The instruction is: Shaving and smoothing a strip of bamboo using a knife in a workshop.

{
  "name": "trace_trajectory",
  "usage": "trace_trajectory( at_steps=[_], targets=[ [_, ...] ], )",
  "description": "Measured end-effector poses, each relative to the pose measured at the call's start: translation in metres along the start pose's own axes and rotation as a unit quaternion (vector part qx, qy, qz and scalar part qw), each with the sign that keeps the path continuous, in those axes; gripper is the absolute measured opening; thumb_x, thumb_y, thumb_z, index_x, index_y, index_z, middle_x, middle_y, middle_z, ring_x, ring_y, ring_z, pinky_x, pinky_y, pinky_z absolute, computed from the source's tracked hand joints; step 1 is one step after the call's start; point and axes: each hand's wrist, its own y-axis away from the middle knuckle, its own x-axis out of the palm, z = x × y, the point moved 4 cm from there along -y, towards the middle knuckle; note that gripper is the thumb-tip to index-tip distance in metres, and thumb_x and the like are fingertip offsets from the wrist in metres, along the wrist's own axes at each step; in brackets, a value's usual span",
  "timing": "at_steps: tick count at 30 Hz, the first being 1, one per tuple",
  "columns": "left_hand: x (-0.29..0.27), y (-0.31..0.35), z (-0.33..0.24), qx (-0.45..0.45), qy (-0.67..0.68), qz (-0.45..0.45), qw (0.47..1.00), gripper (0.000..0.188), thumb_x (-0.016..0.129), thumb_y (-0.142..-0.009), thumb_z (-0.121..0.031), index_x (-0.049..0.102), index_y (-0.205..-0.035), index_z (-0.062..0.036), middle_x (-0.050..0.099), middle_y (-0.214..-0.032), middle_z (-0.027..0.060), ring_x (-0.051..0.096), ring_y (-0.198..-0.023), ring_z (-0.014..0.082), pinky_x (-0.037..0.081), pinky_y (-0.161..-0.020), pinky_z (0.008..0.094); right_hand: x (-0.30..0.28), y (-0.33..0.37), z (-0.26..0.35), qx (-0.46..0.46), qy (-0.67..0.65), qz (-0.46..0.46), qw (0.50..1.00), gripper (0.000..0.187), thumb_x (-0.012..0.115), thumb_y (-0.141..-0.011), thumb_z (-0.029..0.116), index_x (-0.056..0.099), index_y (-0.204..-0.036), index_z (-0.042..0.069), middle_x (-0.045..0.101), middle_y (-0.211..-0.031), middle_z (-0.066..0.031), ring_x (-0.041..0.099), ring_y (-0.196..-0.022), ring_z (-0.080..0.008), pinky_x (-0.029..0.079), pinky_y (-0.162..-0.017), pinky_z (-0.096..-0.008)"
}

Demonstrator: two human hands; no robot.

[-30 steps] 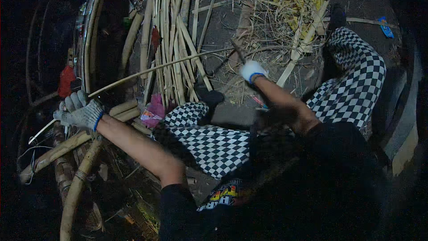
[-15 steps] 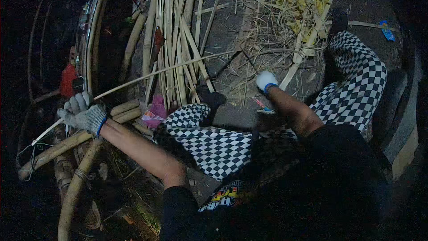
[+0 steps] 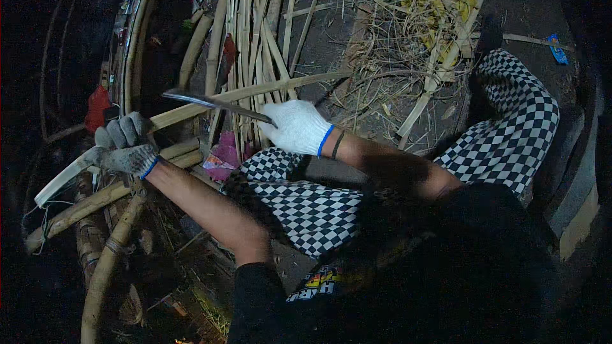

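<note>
A grey knit glove covers my left hand (image 3: pixel 127 146), which is closed around a long pale bamboo strip (image 3: pixel 287 83) near its left end. The strip slants up to the right across my front, its broad face showing. In a white glove, my right hand (image 3: pixel 296 127) grips a knife (image 3: pixel 220 107); its handle is hidden in the fist. The blade points left and lies over the middle of the strip in this view. Whether it touches the strip, I cannot tell.
Beyond the strip lies a bundle of split bamboo strips (image 3: pixel 248 38). Shavings (image 3: pixel 395 57) and yellow plastic (image 3: pixel 465 3) litter the ground at the upper right. Thick bamboo poles (image 3: pixel 115 248) form a support under my left hand. A pink bag (image 3: pixel 222 159) sits by my checkered trousers (image 3: pixel 319 213).
My right hand has swung left with the knife, from over the ground to the strip. The strip has turned to show its wider face. My left hand stays near the same place.
</note>
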Motion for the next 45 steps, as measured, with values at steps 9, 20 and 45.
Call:
trace_trajectory(
  at_steps=[9,20,45],
  targets=[
    [0.020,0.002,0.009,-0.009,0.071,0.095,0.993,0.042,0.045,-0.089,-0.047,0.033,-0.057,-0.0215,0.025,-0.047,-0.0077,0.020,-0.039,0.0081,0.018,-0.045,0.0273,0.023,-0.007,-0.137,0.197,0.037,-0.044,0.979,0.039,0.043,-0.087,0.027,0.065,-0.075,-0.003,0.064,-0.083,-0.0269,0.063,-0.084,-0.0431,0.050,-0.077,-0.0497],
    [0.015,0.003,0.007,0.002,0.028,-0.025,0.999,0.042,0.045,-0.089,-0.044,0.034,-0.056,-0.0216,0.023,-0.046,-0.0063,0.018,-0.038,0.0098,0.018,-0.042,0.0280,0.048,-0.002,-0.151,0.133,-0.024,-0.115,0.984,0.032,0.048,-0.087,0.031,0.065,-0.087,0.003,0.065,-0.080,-0.0235,0.064,-0.079,-0.0415,0.051,-0.075,-0.0508],
    [0.025,0.012,0.011,-0.001,0.039,-0.036,0.999,0.048,0.046,-0.090,-0.051,0.032,-0.055,-0.0202,0.023,-0.047,-0.0058,0.018,-0.040,0.0098,0.018,-0.042,0.0282,0.025,0.004,-0.243,0.235,0.125,-0.079,0.961,0.027,0.051,-0.082,0.022,0.072,-0.083,0.005,0.069,-0.083,-0.0189,0.067,-0.079,-0.0370,0.054,-0.070,-0.0456]
  ],
)
